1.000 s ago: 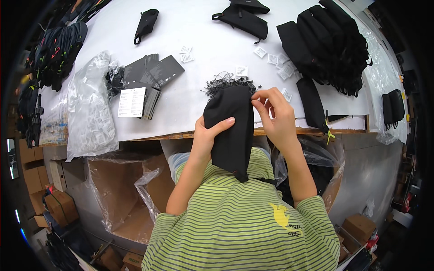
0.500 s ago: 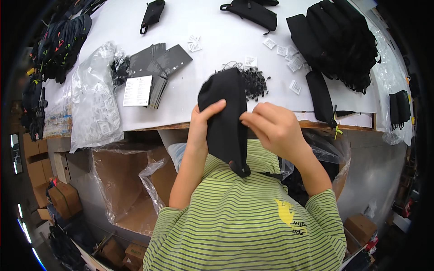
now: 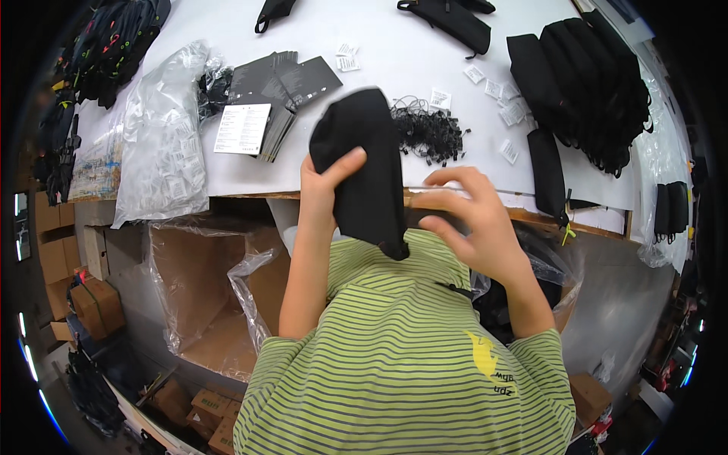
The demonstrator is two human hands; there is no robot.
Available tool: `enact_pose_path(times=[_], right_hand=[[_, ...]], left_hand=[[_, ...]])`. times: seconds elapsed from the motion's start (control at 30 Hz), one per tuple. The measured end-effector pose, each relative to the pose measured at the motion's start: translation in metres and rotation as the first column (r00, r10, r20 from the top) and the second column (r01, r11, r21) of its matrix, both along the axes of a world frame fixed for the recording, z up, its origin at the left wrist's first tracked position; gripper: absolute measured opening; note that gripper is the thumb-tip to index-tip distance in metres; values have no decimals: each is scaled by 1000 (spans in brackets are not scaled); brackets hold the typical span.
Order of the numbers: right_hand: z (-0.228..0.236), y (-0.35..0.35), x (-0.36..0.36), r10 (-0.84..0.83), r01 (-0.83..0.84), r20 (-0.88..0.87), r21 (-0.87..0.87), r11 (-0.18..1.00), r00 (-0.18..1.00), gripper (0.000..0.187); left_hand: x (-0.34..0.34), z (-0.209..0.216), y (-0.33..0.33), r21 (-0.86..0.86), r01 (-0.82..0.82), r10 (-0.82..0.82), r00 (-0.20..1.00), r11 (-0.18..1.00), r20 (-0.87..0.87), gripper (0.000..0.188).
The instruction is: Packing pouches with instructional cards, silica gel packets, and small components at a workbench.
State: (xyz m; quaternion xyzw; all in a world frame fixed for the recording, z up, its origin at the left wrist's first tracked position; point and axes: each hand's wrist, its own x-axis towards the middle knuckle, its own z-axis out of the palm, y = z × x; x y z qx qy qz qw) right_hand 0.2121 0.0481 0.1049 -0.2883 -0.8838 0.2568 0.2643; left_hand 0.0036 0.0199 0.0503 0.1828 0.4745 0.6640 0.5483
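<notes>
A black fabric pouch, long and narrow, is held up in front of my chest. My left hand grips its left side, the thumb lying across the near face and the other fingers hidden behind it. Just right of the pouch is my right hand, its fingers bent but apart, not touching it. Beyond the pouch lies a heap of black string tags with small plastic ends. Left of that, a fanned stack of dark grey cards has a white printed card at its near end.
A clear plastic bag of white labels hangs over the white table's edge at left. Several black pouches are piled at right, near loose white labels. A plastic-lined carton stands below the table.
My right hand's fingers have come off the pouch's right edge and spread apart. My left hand has moved the pouch slightly left. The view has shifted a little.
</notes>
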Motion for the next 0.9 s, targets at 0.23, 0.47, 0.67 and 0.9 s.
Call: enact_pose_path(times=[0.23,0.47,0.67,0.9], right_hand=[[-8,11,-12,-345,151,-278,-541,827,896,50],[-22,19,-16,-248,49,-285,-560,827,926,43],[-24,26,-25,-354,344,-182,-83,935,918,46],[-24,-14,-8,83,-136,246,210,968,966,57]], left_hand=[[23,6,-18,144,271,-201,904,952,-378,46],[11,0,-6,103,279,-117,672,955,-732,24],[9,-11,3,95,-115,133,969,989,-207,23],[3,-21,2,-132,-86,110,975,988,192,22]])
